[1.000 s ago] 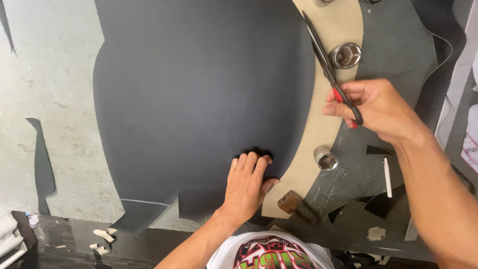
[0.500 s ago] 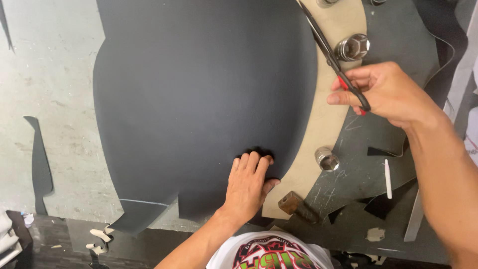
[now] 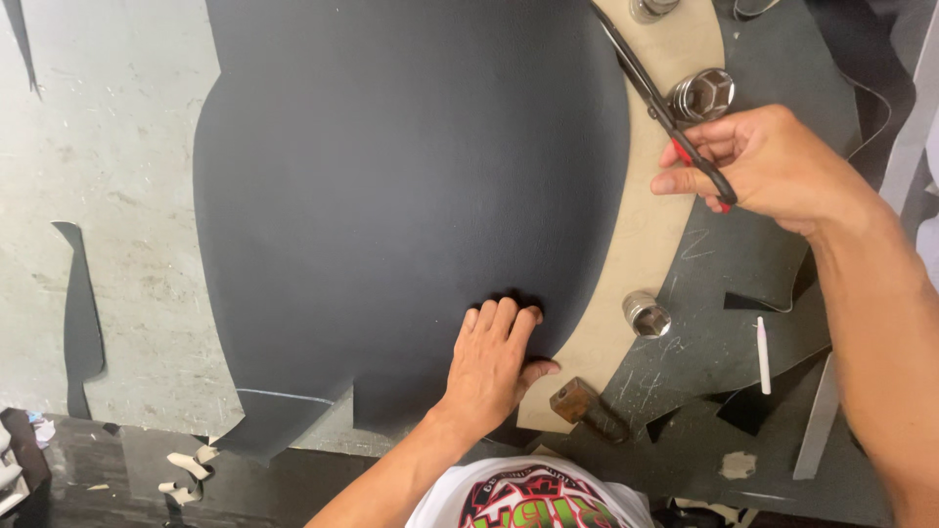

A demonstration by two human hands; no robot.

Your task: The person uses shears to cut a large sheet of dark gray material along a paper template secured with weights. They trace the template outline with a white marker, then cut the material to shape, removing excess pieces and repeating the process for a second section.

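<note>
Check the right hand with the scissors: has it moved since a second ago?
Yes. The right hand with the scissors has moved up along the tan template, closer to the upper metal weight.

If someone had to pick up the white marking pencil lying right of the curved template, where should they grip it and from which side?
Probably at its middle, pinched across the thin shaft from above. The white marking pencil lies flat on the dark sheet, long axis running toward and away from the person, with bare sheet on both long sides. The right hand, holding scissors, is nearest it.
</note>
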